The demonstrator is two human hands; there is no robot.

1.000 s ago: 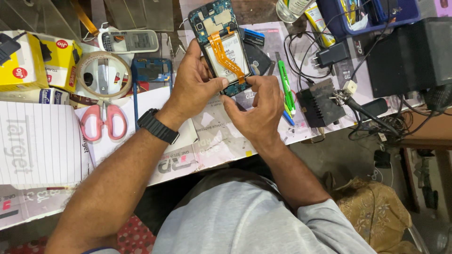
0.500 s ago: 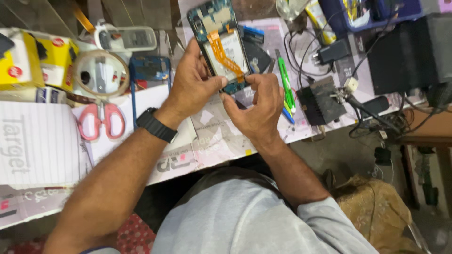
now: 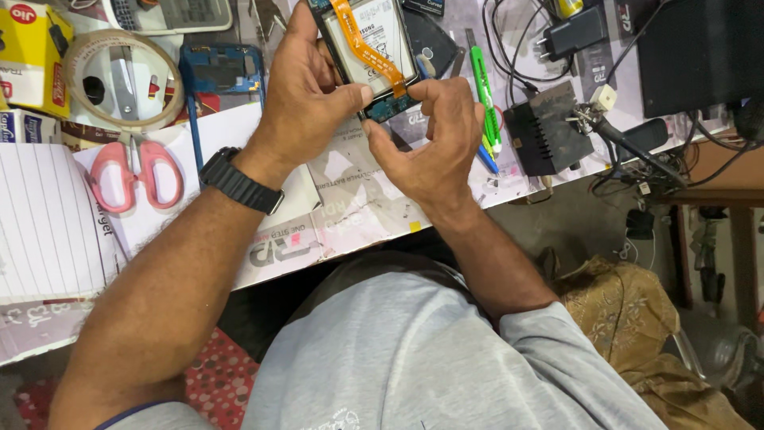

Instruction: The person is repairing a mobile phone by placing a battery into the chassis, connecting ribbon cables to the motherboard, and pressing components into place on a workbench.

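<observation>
Phone with its back cover off sits at the top centre of the frame, held above the cluttered table. Its white battery shows, and an orange flex cable runs slantwise over it down to the small board at the lower end.

The left hand grips the phone by its left edge, thumb pressed near the lower corner. The right hand is half closed, with thumb and forefinger pinching at the lower end of the phone, just where the cable meets the board. I cannot tell if something small is between these fingertips.

Around the hands lie a green pen-like tool to the right, a black block further right, a blue frame to the left, pink scissors and a tape roll at the upper left.

The risk, in my judgement, is the flex cable: a hard pull or a sharp bend from the right fingers could tear it or lift its connector. Also the phone is only held at the edges, so a slip of the left hand could drop it on the table.
</observation>
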